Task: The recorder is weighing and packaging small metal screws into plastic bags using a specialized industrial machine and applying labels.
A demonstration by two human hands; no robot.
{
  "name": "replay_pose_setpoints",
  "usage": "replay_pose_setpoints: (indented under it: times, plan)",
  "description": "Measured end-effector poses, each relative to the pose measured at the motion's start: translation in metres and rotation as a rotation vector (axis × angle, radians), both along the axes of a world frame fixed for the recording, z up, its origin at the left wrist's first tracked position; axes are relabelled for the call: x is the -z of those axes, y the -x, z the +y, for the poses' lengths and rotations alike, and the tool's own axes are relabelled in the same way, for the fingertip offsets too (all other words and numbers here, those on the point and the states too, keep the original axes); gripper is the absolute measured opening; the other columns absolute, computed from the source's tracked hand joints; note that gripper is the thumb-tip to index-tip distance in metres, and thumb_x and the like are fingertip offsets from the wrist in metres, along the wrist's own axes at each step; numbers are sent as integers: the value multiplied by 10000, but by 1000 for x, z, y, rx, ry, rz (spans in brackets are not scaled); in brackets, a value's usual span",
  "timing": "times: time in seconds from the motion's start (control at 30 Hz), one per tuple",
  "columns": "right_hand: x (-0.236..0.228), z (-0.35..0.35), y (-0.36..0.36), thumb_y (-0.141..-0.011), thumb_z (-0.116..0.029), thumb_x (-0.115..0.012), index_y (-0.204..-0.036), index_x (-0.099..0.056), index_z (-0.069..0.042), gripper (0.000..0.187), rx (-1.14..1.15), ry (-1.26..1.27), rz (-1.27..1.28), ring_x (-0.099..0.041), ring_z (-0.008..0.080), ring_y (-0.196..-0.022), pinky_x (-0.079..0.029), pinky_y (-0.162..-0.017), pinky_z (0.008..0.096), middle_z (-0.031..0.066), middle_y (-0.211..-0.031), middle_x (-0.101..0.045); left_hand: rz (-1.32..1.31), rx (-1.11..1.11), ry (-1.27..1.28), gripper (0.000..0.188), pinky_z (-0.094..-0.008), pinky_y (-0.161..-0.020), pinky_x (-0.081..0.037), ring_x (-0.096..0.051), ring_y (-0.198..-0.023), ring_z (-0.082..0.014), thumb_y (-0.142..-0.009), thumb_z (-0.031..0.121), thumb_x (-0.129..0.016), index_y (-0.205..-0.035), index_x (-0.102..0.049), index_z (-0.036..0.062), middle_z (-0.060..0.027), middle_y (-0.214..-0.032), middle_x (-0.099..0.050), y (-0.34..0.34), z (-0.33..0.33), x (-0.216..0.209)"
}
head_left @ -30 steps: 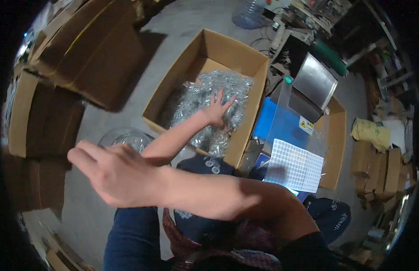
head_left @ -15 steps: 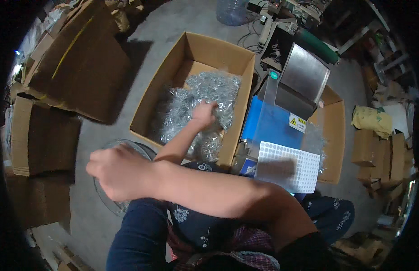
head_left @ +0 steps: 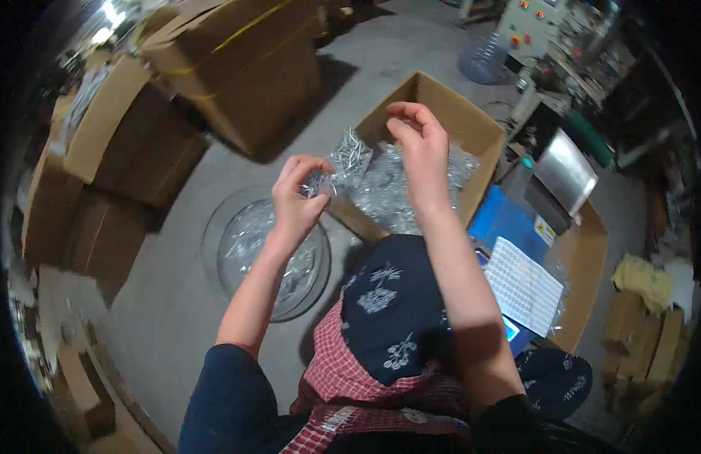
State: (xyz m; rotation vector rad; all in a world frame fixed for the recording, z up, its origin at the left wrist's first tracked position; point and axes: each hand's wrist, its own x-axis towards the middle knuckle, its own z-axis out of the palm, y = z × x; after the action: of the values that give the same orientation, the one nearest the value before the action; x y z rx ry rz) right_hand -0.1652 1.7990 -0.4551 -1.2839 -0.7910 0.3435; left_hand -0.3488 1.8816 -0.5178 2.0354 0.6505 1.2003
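Observation:
My left hand (head_left: pixel 297 193) pinches a clear plastic bag of thin silver metal pieces (head_left: pixel 350 157), perhaps screws or nails. The bag hangs tilted off its fingertips, over the near left edge of an open cardboard box (head_left: pixel 449 102). Many similar clear bags (head_left: pixel 400 193) lie heaped inside that box. My right hand (head_left: pixel 424 140) is raised above the box, to the right of the held bag and apart from it. Its fingers are bent, with a gap to the thumb, and nothing shows between them. Below my left forearm stands a round tub (head_left: pixel 322 265) with more shiny bags in it.
Right of the box stands a blue machine (head_left: pixel 493 216) with a metal plate (head_left: pixel 566 170) and a white dotted sheet (head_left: pixel 521 286). Another cardboard box (head_left: pixel 592 253) sits beyond it. Large cartons (head_left: pixel 245 91) are stacked at left. A clear plastic jug (head_left: pixel 483 59) stands on the far floor.
My left hand has come up out of the box with a bag. My right hand has swung from the tub at left to above the box. The view has shifted too.

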Motion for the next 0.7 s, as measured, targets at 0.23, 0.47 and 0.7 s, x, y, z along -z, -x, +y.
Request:
replay_pose_setpoints:
  times: [0.23,0.47,0.7]
  plan:
    - [-22,15,83,-923,-287,-669,-1195,-619,6,403,-953,593,173,-657,139,-944,-554,-794,309,78,-1074,-674,13,-214,-180,383,-307,-813,-496,-615,-902,-250,-563,-84,-591,-916,-676,37,-103,-968,-592,116,-25,-19]
    - [-33,8,132,-882,-127,-654,-1235,-567,-21,379,-1060,457,315,-602,41,-794,-461,-639,215,-7,-937,-674,-95,-390,-244,463,-316,-796,-518,-631,-909,-240,-558,-75,-615,-989,-718,58,-115,-994,-619,172,-52,-27]
    - [-22,2,160,-870,-84,-639,-1204,-561,-42,345,-1147,342,304,-644,57,-826,-507,-740,215,-18,-920,-680,-248,-363,-97,486,-297,-890,-493,-614,-1022,-188,-684,95,-805,-1140,-664,0,-69,-1046,-647,204,-65,-28]
